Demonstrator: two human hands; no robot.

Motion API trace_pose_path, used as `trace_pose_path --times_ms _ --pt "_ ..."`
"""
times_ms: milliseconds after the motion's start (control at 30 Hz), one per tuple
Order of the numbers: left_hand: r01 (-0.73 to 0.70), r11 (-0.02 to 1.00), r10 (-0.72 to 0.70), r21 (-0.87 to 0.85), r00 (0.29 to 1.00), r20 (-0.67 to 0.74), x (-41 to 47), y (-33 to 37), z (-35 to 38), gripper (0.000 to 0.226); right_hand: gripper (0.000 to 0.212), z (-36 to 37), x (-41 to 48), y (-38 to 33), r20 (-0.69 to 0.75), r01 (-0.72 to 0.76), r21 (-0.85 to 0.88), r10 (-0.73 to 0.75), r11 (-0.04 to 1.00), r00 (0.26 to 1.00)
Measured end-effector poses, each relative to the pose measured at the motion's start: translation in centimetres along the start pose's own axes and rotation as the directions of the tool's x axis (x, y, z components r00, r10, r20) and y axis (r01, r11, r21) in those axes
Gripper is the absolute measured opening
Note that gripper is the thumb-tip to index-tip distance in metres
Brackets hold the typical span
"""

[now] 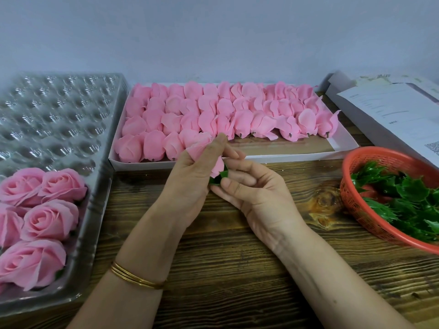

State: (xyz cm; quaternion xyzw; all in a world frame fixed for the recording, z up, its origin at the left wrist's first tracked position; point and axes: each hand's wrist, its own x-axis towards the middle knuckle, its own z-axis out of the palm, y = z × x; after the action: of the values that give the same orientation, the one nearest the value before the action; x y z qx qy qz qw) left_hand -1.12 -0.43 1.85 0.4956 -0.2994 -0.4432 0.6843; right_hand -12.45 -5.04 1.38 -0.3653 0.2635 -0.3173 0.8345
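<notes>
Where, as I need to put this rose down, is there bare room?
Bare table lies between the tray and the basket. The box's near right strip is empty, as are the tray's far cups. Crowded: leaves fill the basket, roses the rest of the box.

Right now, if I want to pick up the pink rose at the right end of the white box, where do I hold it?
Probably pinch the rose by the bud's lower sides, just above its brown stub, coming from the near side, where the white box is bare. It lies base toward you; the petals flare loosely.
</notes>
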Motion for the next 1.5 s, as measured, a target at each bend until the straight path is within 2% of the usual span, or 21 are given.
trace_pose_path --times_ms 233,433,567,867,1133,1300,1500 --pt "-0.032 0.999 0.032 0.008 0.999 0.020 -0.03 -0.03 -0.33 0.033 0.024 -0.05 0.05 0.27 -0.040 -0.025 0.030 0.026 0.999 0.999" --pt "-0.076 0.985 0.079 0.153 0.997 -0.014 0.08 -0.24 -0.57 0.035 0.015 0.00 0.00 0.09 -0.075 -0.088 -0.013 0.087 0.996 0.993" --pt "-0.079 0.981 0.083 0.178 0.996 -0.019 0.12 -0.22 -0.55 0.034 0.015 0.03 0.00 0.10 -0.067 -0.089 -0.005 0.088 0.996 0.994" --pt "-0.075 0.995 0.075 0.060 0.997 0.006 -0.09 -0.14 -0.09 0.035 0.015 0.14 -0.04 0.23 -0.052 -0.087 0.017 0.088 0.996 0.995" --pt "-0.069 0.994 0.069 0.087 0.998 0.001 -0.05 -0.05 -0.24 0.033 0.017 0.26 -0.10 0.33 -0.058 -0.026 0.031 0.028 0.999 0.998" --pt "-0.124 0.988 0.126 0.088 0.992 -0.012 0.23 -0.48 -0.30 0.030 0.018 0.33 -0.06 0.54 -0.098 0.015 0.009 -0.014 1.000 0.995" --pt "-0.147 0.981 0.153 0.123 0.988 -0.036 0.20 -0.46 -0.34 0.031 0.019 0.27 -0.15 0.36 -0.112 -0.005 -0.003 0.005 1.000 0.994"
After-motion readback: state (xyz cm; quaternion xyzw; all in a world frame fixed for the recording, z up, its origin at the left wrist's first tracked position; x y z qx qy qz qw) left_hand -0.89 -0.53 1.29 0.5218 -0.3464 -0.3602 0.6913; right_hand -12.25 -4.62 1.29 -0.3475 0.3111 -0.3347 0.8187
